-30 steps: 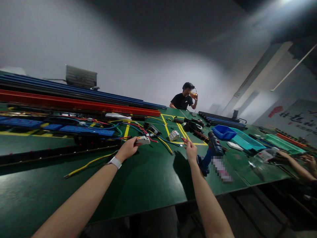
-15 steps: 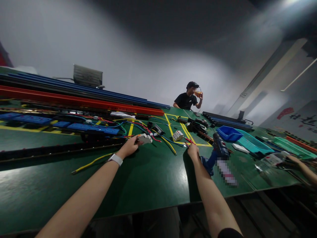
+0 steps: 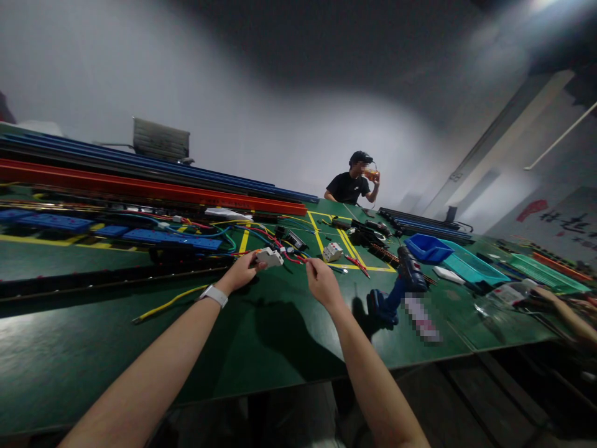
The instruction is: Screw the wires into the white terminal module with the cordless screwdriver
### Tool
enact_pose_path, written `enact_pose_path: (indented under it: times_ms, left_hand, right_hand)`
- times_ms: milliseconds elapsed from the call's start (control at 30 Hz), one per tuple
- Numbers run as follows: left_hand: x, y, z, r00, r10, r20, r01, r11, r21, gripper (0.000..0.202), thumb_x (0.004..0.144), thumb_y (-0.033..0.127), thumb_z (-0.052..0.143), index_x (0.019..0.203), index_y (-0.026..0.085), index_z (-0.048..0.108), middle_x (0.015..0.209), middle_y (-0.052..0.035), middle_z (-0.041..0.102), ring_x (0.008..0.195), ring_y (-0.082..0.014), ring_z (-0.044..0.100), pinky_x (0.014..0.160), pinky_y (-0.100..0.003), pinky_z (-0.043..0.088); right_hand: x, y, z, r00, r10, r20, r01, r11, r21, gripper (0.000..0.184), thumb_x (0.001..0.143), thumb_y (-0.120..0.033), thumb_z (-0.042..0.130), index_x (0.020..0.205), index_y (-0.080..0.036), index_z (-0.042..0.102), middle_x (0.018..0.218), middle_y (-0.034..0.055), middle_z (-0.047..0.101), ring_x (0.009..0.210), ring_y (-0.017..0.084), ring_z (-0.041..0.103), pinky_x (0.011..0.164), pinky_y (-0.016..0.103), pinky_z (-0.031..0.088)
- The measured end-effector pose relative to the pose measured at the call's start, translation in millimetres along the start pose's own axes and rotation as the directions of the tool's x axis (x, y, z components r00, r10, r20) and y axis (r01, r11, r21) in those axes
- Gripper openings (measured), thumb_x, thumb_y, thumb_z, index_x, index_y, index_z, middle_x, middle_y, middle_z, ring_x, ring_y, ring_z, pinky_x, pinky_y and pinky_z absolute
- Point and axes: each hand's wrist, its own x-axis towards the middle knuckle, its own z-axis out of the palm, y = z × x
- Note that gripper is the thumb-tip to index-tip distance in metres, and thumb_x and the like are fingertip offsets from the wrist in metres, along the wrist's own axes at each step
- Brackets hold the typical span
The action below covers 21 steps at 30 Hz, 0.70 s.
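My left hand (image 3: pixel 241 272) is closed around a white circuit breaker (image 3: pixel 270 257), held just above the green table. To its right, my right hand (image 3: pixel 323 285) pinches the end of a wire (image 3: pixel 298 257) from the bundle; which colour is in the fingers I cannot tell for sure. A second white breaker block (image 3: pixel 333 251) stands on the table beyond that hand. A slim red tool (image 3: pixel 358 266) lies to the right of the block. The loose end of a blue wire (image 3: pixel 336 269) rests near it.
A blue cordless drill (image 3: pixel 396 289) stands right of my arm. Blue (image 3: pixel 429 249) and teal trays (image 3: pixel 476 264) lie beyond. Blue socket strips (image 3: pixel 172 240) and a long orange rail (image 3: pixel 140 188) are at left. A person (image 3: pixel 351 185) sits opposite; another's arm (image 3: pixel 564 311) reaches in at right.
My right hand has moved left, away from the red tool, to the wire ends near the breaker. The left hand still holds the breaker and has barely shifted.
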Motion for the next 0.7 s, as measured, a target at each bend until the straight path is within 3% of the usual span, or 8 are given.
enact_pose_path:
  times_ms: [167, 467, 700]
  left_hand:
    - [-2, 6, -0.7, 1.000, 0.004, -0.014, -0.004, 0.999, 0.051, 0.055, 0.081, 0.050, 0.061, 0.120, 0.011, 0.062, 0.117, -0.0147, 0.071, 0.109, -0.0299, 0.065, 0.099, -0.043, 0.050]
    - [-3, 10, -0.3, 0.999, 0.046, 0.012, -0.046, 0.997, 0.054, 0.052, 0.084, 0.049, 0.060, 0.120, 0.012, 0.062, 0.117, -0.0136, 0.071, 0.109, -0.0283, 0.066, 0.097, -0.040, 0.051]
    - [-5, 11, 3.0, 0.997, 0.073, 0.011, -0.074, 0.982, 0.174, 0.044, 0.084, 0.037, 0.058, 0.120, 0.013, 0.063, 0.116, -0.0127, 0.071, 0.108, -0.0282, 0.066, 0.097, -0.041, 0.051]
  right_hand:
    - [4, -27, 7, 0.996, 0.001, 0.085, 0.008, 0.994, -0.106, 0.034, 0.102, -0.034, 0.043, 0.117, -0.019, 0.070, 0.107, 0.0111, 0.070, 0.099, 0.024, 0.064, 0.090, 0.034, 0.047]
    - [13, -26, 16, 0.993, -0.035, 0.111, 0.054, 0.984, -0.167, 0.036, 0.102, -0.035, 0.043, 0.118, -0.019, 0.071, 0.102, 0.0106, 0.071, 0.098, 0.024, 0.062, 0.089, 0.034, 0.044]
    - [19, -28, 3, 0.976, -0.100, 0.193, 0.166, 0.915, -0.368, 0.030, 0.100, -0.035, 0.048, 0.108, -0.025, 0.075, 0.092, 0.0100, 0.068, 0.092, 0.025, 0.057, 0.081, 0.036, 0.040]
